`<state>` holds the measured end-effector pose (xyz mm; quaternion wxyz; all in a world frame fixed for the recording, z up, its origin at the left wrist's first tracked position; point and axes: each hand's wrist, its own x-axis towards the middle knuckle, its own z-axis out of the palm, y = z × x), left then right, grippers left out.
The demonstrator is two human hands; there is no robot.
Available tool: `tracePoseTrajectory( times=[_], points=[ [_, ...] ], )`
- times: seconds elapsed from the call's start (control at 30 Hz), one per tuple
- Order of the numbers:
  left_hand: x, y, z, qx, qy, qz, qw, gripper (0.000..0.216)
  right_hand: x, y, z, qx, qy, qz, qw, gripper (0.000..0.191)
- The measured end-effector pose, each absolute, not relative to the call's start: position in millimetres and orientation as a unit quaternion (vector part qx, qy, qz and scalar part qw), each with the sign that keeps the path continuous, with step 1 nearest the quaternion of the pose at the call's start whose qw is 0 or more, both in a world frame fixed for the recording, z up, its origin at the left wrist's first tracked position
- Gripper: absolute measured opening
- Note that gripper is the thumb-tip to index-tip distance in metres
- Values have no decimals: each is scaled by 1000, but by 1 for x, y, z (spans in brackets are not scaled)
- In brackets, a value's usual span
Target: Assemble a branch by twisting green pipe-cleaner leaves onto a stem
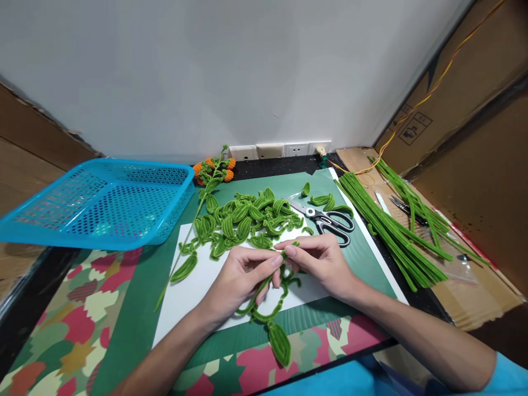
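Both my hands meet over a white sheet (185, 291) near the table's front. My left hand (239, 280) and my right hand (319, 261) are closed in pinches on a green pipe-cleaner stem (268, 308) that curls down to a finished leaf (279, 344). Just beyond my fingers lies a pile of green pipe-cleaner leaves (247, 220). A long leafy stem (185, 258) runs from the pile's left side toward an orange flower (214, 168) at the back.
A tilted blue plastic basket (103, 201) sits at the left. Black-handled scissors (330, 220) lie right of the pile. A bundle of straight green pipe cleaners (391, 231) and small snips (406, 209) lie at the right. Cardboard walls stand on both sides; wall sockets (280, 149) behind.
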<state>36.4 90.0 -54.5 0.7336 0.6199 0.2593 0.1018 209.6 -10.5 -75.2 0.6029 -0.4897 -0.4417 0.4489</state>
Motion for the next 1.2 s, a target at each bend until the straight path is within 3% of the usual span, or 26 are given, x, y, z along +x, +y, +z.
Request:
tracePoseTrajectory(
  times=[0.23,0.87,1.2],
  points=[
    [36,90,-54,640,258,98,718,51,210,-13,-73,-508,-458,431,588,45],
    [36,92,-56,643,252,85,719,52,212,-13,-74,-508,-474,409,591,45],
    [36,94,-55,489,305,52,816,40,215,-12,-74,-548,-446,358,610,53]
  ],
)
